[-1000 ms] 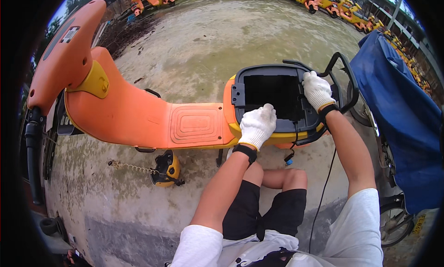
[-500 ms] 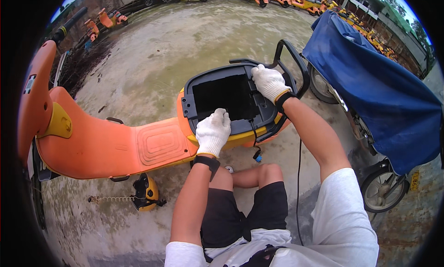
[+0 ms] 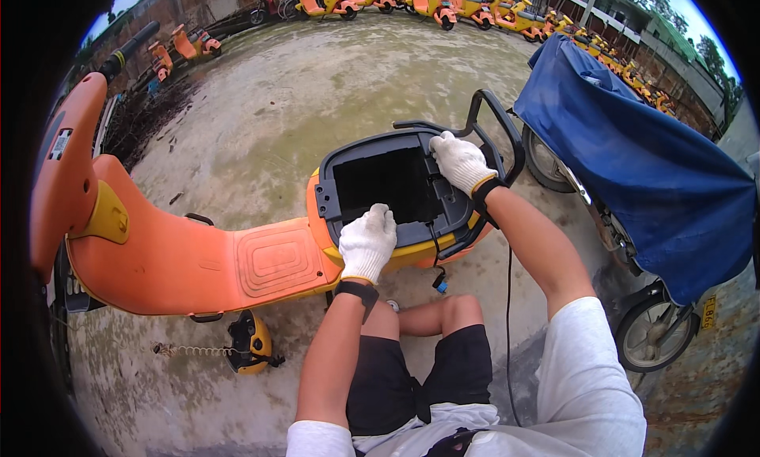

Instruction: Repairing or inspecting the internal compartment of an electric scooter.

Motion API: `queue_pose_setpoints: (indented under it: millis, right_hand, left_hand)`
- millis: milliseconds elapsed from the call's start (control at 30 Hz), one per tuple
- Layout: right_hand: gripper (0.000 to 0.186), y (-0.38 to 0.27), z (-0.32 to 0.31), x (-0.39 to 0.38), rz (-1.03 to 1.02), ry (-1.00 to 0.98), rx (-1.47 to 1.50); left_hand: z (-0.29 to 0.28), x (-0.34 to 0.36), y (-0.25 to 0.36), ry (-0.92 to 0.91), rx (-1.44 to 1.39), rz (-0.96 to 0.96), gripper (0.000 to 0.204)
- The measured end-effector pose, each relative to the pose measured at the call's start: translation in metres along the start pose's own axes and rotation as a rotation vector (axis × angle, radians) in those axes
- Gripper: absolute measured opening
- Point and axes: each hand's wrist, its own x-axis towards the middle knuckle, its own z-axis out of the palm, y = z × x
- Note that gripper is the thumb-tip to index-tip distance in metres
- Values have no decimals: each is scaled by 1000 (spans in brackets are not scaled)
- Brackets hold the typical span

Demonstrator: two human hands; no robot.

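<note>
An orange and yellow scooter [image 3: 198,259] stands sideways before me, with an uncovered black storage compartment [image 3: 388,184] under where its seat goes. My left hand [image 3: 366,242], in a white knit glove, is closed at the compartment's near edge, fingertips pinched together. At the far right of the black rim [image 3: 455,208], my right hand [image 3: 461,163], gloved alike, is closed with its fingers curled down. What either hand grips is hidden. Over the near side hangs a short black cable with a blue connector [image 3: 441,286]. Behind the compartment rises a black tube rack [image 3: 514,136].
A yellow and black helmet [image 3: 252,342] on a coiled cord lies on the concrete below the footboard. To the right stands a two-wheeler under a blue cover [image 3: 633,164]. A thin black cable [image 3: 509,338] runs beside my leg. Rows of scooters [image 3: 431,0] line the far edge.
The whole scene sits slightly lower in the picture, as my head has tilted up a little. Both hands keep nearly the same places on the compartment.
</note>
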Motion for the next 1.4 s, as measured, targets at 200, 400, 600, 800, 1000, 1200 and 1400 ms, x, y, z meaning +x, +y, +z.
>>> queue_pose_setpoints:
  millis: [200,400,600,800,1000,1200,1400]
  right_hand:
    - [16,-3,7,6,61,75,-62]
    - [18,-5,8,10,135,53,-65]
    - [17,-9,-2,10,50,-46,-61]
    - [20,-13,5,15,145,0,-111]
    - [24,-14,4,19,189,-43,-144]
    - [17,-5,-6,18,-52,-59,-332]
    - [14,-18,1,25,27,-27,-294]
  left_hand:
    - [2,2,-1,25,-2,15,24]
    - [3,1,2,13,11,-8,24]
    - [5,0,-5,75,12,53,21]
    - [3,4,-4,-6,6,-5,22]
    - [3,2,0,-38,1,-25,21]
    - [5,1,-1,6,-57,37,22]
    - [6,1,-9,36,-44,38,18]
